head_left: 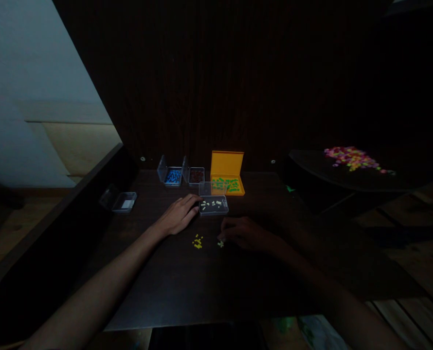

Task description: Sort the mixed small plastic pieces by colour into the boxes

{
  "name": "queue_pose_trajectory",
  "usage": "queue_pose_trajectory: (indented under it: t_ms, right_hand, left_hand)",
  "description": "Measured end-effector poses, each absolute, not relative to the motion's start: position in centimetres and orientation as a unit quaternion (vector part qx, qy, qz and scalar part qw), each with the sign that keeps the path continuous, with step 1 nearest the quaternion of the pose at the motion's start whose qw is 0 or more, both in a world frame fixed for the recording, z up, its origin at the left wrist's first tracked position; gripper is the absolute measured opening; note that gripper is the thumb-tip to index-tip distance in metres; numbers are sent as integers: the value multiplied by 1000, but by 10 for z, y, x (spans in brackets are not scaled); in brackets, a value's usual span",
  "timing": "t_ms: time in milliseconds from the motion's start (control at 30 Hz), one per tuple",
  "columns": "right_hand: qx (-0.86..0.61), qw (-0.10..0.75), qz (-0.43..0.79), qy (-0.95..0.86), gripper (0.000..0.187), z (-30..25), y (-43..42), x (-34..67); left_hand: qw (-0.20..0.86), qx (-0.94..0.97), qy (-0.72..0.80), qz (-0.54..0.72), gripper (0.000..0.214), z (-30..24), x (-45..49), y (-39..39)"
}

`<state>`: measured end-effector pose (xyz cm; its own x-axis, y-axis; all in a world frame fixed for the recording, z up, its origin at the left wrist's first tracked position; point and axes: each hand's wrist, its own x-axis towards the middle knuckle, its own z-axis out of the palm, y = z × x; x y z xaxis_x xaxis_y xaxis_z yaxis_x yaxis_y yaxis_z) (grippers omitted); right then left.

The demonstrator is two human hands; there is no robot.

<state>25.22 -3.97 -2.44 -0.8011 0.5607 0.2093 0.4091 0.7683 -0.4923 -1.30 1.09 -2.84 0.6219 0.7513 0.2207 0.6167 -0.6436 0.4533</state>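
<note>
My left hand lies with its fingers stretched out, the fingertips at the left edge of a clear plastic box. That box has its lid up and holds several small pale yellow pieces. Lower right of it, my right hand is in shadow, with thumb and fingers pinched over a small pile of pale pieces. Whatever is between those fingertips is too small and dark to make out. Between the hands lies a loose pile of brighter yellow pieces.
Behind stand open clear boxes of blue pieces and dark red pieces, beside an orange box with green pieces. Another open clear box sits left. Multicoloured beads are heaped on a dark surface at right. A raised side board borders the left.
</note>
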Motion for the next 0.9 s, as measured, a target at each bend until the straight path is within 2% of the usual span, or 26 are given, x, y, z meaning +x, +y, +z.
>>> queue_pose_trajectory:
  t_ms: [467,767,900]
  right_hand:
    - [-277,159,136,-938,22,-31,-44,250]
    - [-334,267,241,-871,16,-16,-41,247]
    - [-357,281,219,-863,17,-6,-31,244]
  left_hand:
    - [173,884,383,204,38,-30,-13,11]
    - [165,883,389,202,38,-30,-12,11]
    - [169,883,388,204,38,-29,-11,11]
